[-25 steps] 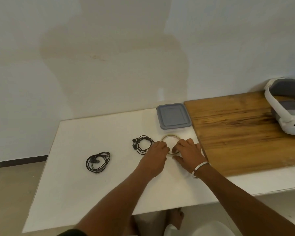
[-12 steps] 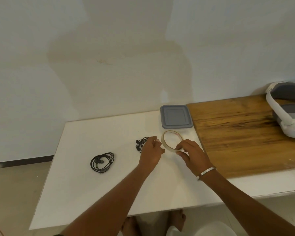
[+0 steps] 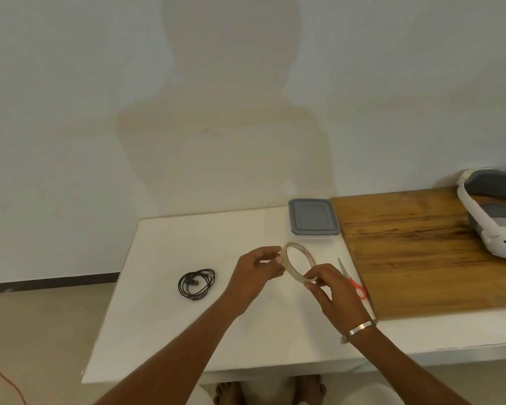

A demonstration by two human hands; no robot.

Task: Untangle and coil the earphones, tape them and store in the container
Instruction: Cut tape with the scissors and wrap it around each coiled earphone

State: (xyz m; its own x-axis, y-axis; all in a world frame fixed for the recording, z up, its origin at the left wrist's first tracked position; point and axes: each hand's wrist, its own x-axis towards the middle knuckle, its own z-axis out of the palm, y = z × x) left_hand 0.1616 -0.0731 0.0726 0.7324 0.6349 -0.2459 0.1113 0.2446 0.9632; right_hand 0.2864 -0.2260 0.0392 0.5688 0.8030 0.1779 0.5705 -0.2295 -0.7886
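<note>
The right hand (image 3: 332, 289) is gripping the lower edge of a roll of clear tape (image 3: 298, 263), fingers closed on its rim, while the left hand (image 3: 256, 274) is pinching the roll's upper left edge between thumb and fingertips. Both hands are lifting the roll clear of the white table (image 3: 164, 331), tilted so its open ring is facing the person. Holding it this way is probably letting the left thumb feel around the rim for the loose end of the tape, which the right hand is steadying against.

Just beyond the right hand, red-handled scissors (image 3: 351, 280) are lying on the table beside the wooden board (image 3: 421, 252), within easy reach for cutting a strip. To the left, well apart from the hands, a black set of earphones (image 3: 195, 284) is resting already wound into a loose coil, apparently waiting to be taped. I cannot tell whether another set is lying hidden behind the left hand.

Further back, a grey-lidded container (image 3: 313, 216) is sitting closed near the wall, so the storing step is looking some way off. A white and grey headset (image 3: 491, 214) is resting on the far right of the board.
</note>
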